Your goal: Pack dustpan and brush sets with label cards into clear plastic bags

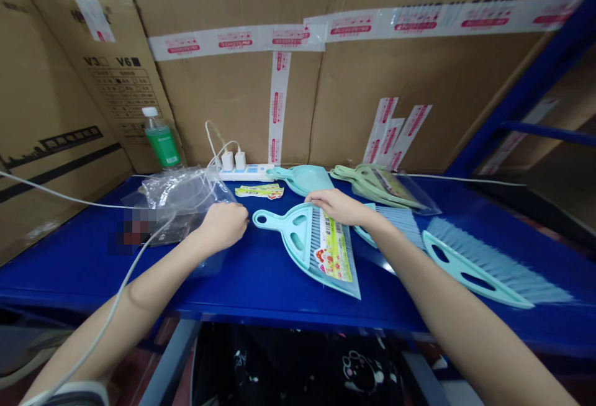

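Observation:
On the blue table lies a mint-green dustpan (274,222) with a blue-bristled brush (302,237) nested in it and a yellow-green printed card label (339,251) across the bristles. My right hand (339,206) is closed over the upper edge of this set, fingers curled at the label's top. My left hand (226,225) is closed in a fist, left of the dustpan's handle and beside crumpled clear plastic bags (179,190). What its fingers hold is hidden; thin clear plastic shows below the wrist. Two narrow printed labels (259,191) lie just beyond my left hand.
A loose brush (484,269) lies at right, with another brush (400,223) behind my right forearm. At the back are a dustpan (310,179), a bagged green set (384,187), a power strip (244,173) and a bottle (161,139). A white cable (125,291) crosses my left arm.

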